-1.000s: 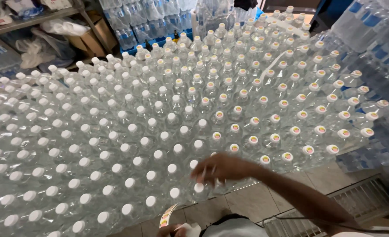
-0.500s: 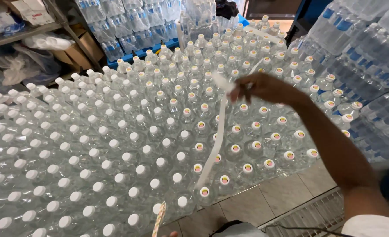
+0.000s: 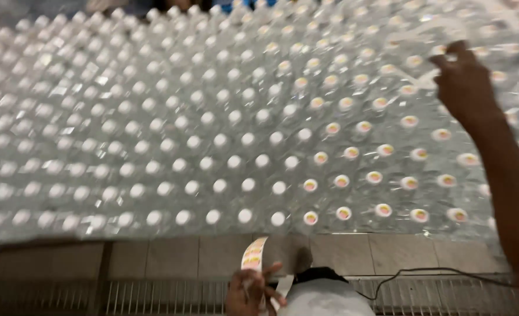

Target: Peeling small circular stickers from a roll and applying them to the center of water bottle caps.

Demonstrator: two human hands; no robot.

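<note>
**Head view: stickered caps cover the right part of the bottle field, plain white caps the rest**

Head camera looks down, with motion blur, on a wide block of clear plastic bottles [image 3: 172, 117] standing cap-up on a tiled floor [image 3: 353, 253]. Caps on the right portion carry small round coloured stickers [image 3: 344, 213]; the labelled columns begin at about the near-edge bottle just right of centre and run to the right edge. Caps to the left, such as the plain white cap [image 3: 277, 218] just beside the first stickered one, are bare, and they make up the larger share of the field.

Judging by that split, the labelling is under half done, with the whole left and centre of the block left.

The right hand [image 3: 463, 82] is stretched out over the far right rows, fingers curled and seemingly pinching a thin white backing strip [image 3: 414, 79]; blur makes the grip hard to confirm. The left hand [image 3: 249, 291] sits low at the near edge, fingers partly spread around a strip of stickers [image 3: 253, 256] that stands up from it, above a metal grating [image 3: 154, 295]. A dark cable [image 3: 423, 272] trails across the grating to the right.
</note>
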